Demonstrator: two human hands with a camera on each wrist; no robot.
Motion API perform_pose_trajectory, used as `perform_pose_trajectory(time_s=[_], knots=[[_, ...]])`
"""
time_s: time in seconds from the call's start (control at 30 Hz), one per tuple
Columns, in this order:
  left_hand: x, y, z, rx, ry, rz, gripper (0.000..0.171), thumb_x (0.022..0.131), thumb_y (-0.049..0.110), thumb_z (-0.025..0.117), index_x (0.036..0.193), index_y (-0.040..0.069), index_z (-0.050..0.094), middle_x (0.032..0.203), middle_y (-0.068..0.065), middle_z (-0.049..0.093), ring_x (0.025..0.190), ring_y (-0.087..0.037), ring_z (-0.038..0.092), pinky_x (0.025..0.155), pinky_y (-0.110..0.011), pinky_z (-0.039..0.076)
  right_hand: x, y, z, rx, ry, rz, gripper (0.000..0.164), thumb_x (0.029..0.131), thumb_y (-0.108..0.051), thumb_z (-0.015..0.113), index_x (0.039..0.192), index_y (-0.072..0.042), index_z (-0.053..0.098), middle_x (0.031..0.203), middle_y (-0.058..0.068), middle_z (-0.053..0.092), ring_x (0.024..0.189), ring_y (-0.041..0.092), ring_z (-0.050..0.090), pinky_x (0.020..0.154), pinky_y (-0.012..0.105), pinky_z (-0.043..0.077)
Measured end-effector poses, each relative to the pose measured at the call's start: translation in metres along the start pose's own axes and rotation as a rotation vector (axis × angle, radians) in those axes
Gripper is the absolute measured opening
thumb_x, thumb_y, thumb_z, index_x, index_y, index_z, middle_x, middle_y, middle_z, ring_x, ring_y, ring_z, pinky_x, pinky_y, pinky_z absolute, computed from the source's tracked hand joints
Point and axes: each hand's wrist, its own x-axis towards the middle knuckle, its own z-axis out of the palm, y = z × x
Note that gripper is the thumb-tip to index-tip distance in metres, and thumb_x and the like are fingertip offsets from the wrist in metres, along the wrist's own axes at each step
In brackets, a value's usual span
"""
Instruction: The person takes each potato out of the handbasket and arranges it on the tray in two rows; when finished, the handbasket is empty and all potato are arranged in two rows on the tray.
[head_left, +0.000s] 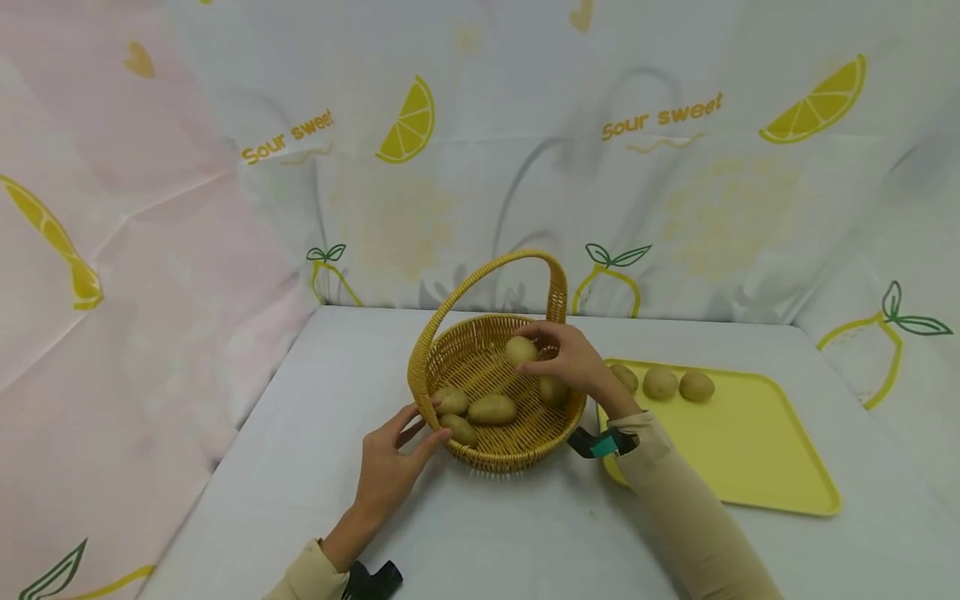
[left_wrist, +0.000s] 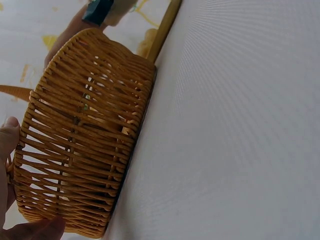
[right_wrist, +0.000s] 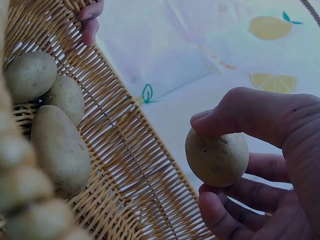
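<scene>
A round potato (head_left: 521, 351) is pinched between thumb and fingers of my right hand (head_left: 566, 360), over the inside of the wicker basket (head_left: 510, 461). In the right wrist view this held potato (right_wrist: 217, 157) shows whole below the thumb, with the basket wall behind. My left hand (head_left: 388, 467) grips the basket's left rim near the foot of its tall handle (head_left: 420, 367). Thumb and fingers press the woven side (left_wrist: 80, 140) in the left wrist view. Several potatoes lie in the basket: an oblong potato (head_left: 492, 409) and others at the left, plus one potato (head_left: 553, 392) partly under my right hand.
A yellow tray (head_left: 735, 450) stands right of the basket, partly behind my right forearm. Three potatoes (head_left: 660, 383) sit along its far side. The white table (head_left: 330, 375) meets a lemon-print cloth (head_left: 465, 217) at the back.
</scene>
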Motion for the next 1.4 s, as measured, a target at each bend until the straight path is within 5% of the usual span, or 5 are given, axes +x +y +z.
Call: perform_pose_trajectory(time_s=[0.4, 0.77, 1.4], knots=[[0.003, 0.003, 0.001, -0.01, 0.006, 0.024, 0.046, 0.086, -0.002, 0.084, 0.129, -0.002, 0.068, 0.126, -0.015, 0.071, 0.118, -0.037, 0.066, 0.096, -0.036, 0.059, -0.016, -0.002, -0.011, 0.049, 0.025, 0.022, 0.05, 0.088, -0.007, 0.085, 0.133, 0.003, 0.066, 0.129, 0.017, 0.064, 0.106, 0.031, 0.063, 0.09, 0.046, 0.058], [0.002, 0.003, 0.001, -0.001, 0.015, 0.025, 0.045, 0.086, -0.002, 0.085, 0.127, -0.002, 0.069, 0.125, -0.015, 0.071, 0.117, -0.038, 0.067, 0.095, -0.038, 0.059, -0.029, -0.003, -0.026, 0.056, 0.081, 0.029, 0.048, 0.087, -0.005, 0.084, 0.132, 0.002, 0.067, 0.128, 0.016, 0.066, 0.101, 0.028, 0.063, 0.081, 0.031, 0.06], [0.001, 0.002, 0.0, -0.002, 0.009, 0.01, 0.041, 0.088, 0.0, 0.084, 0.127, -0.001, 0.069, 0.125, -0.013, 0.072, 0.118, -0.034, 0.067, 0.095, -0.038, 0.059, -0.063, 0.001, -0.059, 0.061, 0.171, 0.112, 0.047, 0.089, -0.004, 0.083, 0.132, 0.004, 0.066, 0.12, 0.02, 0.067, 0.103, 0.027, 0.062, 0.081, 0.024, 0.06]])
